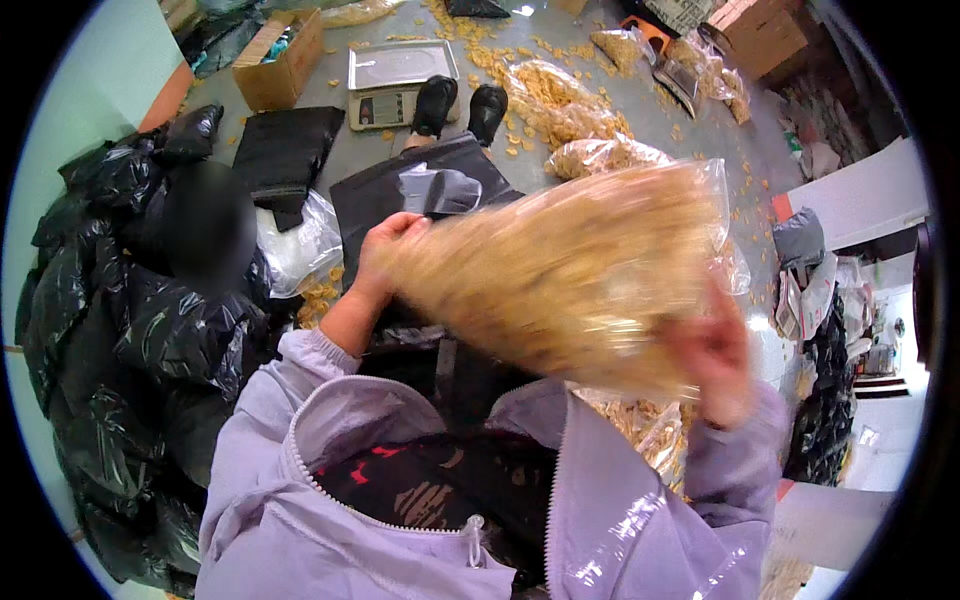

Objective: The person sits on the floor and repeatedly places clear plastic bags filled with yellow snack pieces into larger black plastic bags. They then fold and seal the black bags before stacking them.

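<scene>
A large clear plastic bag full of yellowish dried pieces point(555, 277) spans the space in front of me, blurred by motion. At its right end, my right hand point(709, 345) grips the bag's side. My left hand point(390, 251) is closed on the edge of a black plastic bag point(375, 187) lying over my lap, just beside the clear bag's lower left end; whether it also holds the clear bag is hidden. A piece of clear plastic point(439, 189) lies on the black bag.
Filled black bags point(97, 315) are piled at left. Ahead stand a digital scale with a metal tray point(401, 66) and a cardboard box point(281, 67). Folded black bags point(285, 150) lie nearby. Filled clear bags point(555, 97) and loose pieces cover the floor at right.
</scene>
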Demonstrator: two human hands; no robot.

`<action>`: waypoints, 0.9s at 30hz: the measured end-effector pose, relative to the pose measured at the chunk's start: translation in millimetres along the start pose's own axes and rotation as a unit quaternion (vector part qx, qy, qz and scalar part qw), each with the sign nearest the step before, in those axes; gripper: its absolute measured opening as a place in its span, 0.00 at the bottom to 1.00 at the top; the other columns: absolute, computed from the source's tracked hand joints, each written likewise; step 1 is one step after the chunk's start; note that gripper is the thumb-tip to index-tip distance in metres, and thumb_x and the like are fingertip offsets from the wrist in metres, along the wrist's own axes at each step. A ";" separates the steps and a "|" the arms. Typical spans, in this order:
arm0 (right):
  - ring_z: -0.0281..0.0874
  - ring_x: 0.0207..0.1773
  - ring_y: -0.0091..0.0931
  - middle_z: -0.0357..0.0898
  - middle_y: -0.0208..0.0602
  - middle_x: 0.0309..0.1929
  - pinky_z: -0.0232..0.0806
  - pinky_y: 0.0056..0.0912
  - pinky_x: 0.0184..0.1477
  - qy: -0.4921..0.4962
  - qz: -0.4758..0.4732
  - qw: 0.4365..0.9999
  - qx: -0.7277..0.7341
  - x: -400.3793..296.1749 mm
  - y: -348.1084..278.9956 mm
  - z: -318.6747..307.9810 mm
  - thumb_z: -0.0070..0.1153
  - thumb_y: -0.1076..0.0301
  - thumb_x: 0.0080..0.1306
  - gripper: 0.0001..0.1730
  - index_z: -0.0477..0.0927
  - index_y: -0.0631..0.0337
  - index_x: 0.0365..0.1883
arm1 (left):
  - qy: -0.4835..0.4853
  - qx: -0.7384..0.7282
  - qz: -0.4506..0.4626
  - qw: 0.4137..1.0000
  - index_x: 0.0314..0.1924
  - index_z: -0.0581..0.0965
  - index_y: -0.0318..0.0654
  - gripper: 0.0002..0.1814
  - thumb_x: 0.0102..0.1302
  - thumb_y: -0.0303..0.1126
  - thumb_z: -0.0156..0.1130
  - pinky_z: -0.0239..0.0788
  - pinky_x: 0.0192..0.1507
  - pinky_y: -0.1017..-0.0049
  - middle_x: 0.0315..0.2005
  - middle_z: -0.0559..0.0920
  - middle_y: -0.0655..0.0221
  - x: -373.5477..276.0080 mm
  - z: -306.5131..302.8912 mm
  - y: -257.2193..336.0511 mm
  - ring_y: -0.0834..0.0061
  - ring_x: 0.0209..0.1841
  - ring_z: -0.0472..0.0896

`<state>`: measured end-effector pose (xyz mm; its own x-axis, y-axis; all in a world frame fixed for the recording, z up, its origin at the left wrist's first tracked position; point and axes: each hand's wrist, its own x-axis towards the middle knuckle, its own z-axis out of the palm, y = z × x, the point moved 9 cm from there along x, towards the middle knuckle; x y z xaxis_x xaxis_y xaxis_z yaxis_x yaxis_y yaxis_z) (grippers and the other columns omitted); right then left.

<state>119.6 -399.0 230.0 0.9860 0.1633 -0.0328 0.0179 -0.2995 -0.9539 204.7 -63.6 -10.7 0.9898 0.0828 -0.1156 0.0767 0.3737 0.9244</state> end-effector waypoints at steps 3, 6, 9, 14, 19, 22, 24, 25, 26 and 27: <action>0.72 0.29 0.16 0.75 0.26 0.25 0.68 0.27 0.33 -0.178 0.062 0.956 -0.225 36.9 54.8 94.4 0.52 0.77 0.58 0.38 0.63 0.59 0.70 | 0.067 -0.096 -0.073 0.990 0.42 0.81 0.35 0.09 0.69 0.34 0.61 0.71 0.40 0.79 0.34 0.83 0.73 -11.1 -26.3 -4.3 0.82 0.35 0.78; 0.73 0.36 0.18 0.77 0.29 0.35 0.68 0.24 0.37 -0.314 -0.136 0.862 -0.373 82.4 24.7 128.4 0.63 0.72 0.59 0.41 0.62 0.56 0.70 | 0.082 -0.155 -0.140 0.975 0.44 0.81 0.36 0.11 0.68 0.35 0.61 0.73 0.44 0.78 0.37 0.84 0.72 -21.2 -46.5 -16.7 0.82 0.39 0.80; 0.72 0.52 0.23 0.76 0.35 0.51 0.65 0.27 0.55 -0.335 -0.126 0.924 -0.132 152.2 18.6 162.3 0.68 0.66 0.58 0.44 0.60 0.57 0.71 | 0.021 -0.146 -0.115 0.982 0.44 0.81 0.35 0.10 0.69 0.32 0.61 0.75 0.42 0.78 0.38 0.84 0.70 -13.9 -29.8 -14.1 0.80 0.37 0.81; 0.65 0.65 0.25 0.70 0.35 0.64 0.56 0.31 0.69 -0.432 0.058 0.900 0.009 149.5 80.7 244.2 0.68 0.54 0.60 0.45 0.61 0.59 0.70 | 0.074 -0.162 -0.144 0.973 0.44 0.80 0.34 0.09 0.69 0.30 0.61 0.74 0.42 0.80 0.37 0.84 0.72 2.0 -34.2 -21.8 0.81 0.38 0.81; 0.72 0.57 0.22 0.77 0.33 0.56 0.64 0.30 0.61 -0.415 0.131 0.901 0.006 157.9 136.1 239.9 0.65 0.56 0.64 0.33 0.71 0.60 0.63 | 0.063 0.026 0.113 0.991 0.45 0.81 0.38 0.09 0.66 0.29 0.63 0.73 0.39 0.79 0.36 0.84 0.69 8.6 -21.3 34.9 0.78 0.36 0.81; 0.76 0.46 0.18 0.82 0.28 0.46 0.69 0.24 0.51 -0.292 0.106 0.947 0.086 175.3 160.2 214.9 0.64 0.59 0.64 0.23 0.77 0.62 0.54 | -0.061 0.434 0.281 0.853 0.50 0.80 0.47 0.17 0.60 0.25 0.63 0.74 0.39 0.69 0.32 0.78 0.62 -33.9 20.4 75.7 0.60 0.34 0.80; 0.77 0.46 0.20 0.82 0.31 0.45 0.69 0.26 0.51 -0.219 0.083 0.972 0.001 177.0 155.2 196.7 0.65 0.61 0.63 0.23 0.77 0.65 0.52 | 0.038 0.484 0.217 0.847 0.51 0.79 0.48 0.20 0.57 0.23 0.62 0.74 0.40 0.65 0.35 0.75 0.61 -38.6 7.2 85.1 0.56 0.36 0.79; 0.78 0.46 0.22 0.82 0.34 0.45 0.70 0.27 0.50 -0.186 0.070 0.979 -0.047 177.4 150.2 189.5 0.65 0.61 0.62 0.24 0.77 0.67 0.51 | 0.087 0.506 0.185 0.838 0.51 0.79 0.49 0.22 0.56 0.22 0.61 0.74 0.40 0.63 0.37 0.73 0.61 -41.3 -0.3 88.3 0.53 0.37 0.78; 0.78 0.46 0.24 0.83 0.36 0.45 0.70 0.29 0.50 -0.162 0.049 0.981 -0.093 183.9 162.5 182.9 0.66 0.61 0.61 0.25 0.77 0.67 0.52 | 0.085 0.520 0.139 0.839 0.55 0.76 0.50 0.27 0.54 0.21 0.60 0.73 0.41 0.59 0.43 0.72 0.62 -35.0 -15.4 75.6 0.54 0.42 0.79; 0.79 0.46 0.26 0.83 0.38 0.45 0.70 0.31 0.49 -0.130 0.028 0.981 -0.144 193.9 179.0 171.5 0.66 0.61 0.59 0.26 0.76 0.67 0.52 | 0.072 0.535 0.147 0.829 0.55 0.75 0.49 0.27 0.54 0.21 0.60 0.73 0.41 0.59 0.43 0.72 0.62 -33.0 -14.5 66.4 0.54 0.42 0.79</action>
<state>285.6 -259.7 1.6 0.9117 0.3626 -0.1932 0.0487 -0.5623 -0.8255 175.4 -28.1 49.2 0.9659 0.1628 0.2015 -0.0275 -0.7091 0.7046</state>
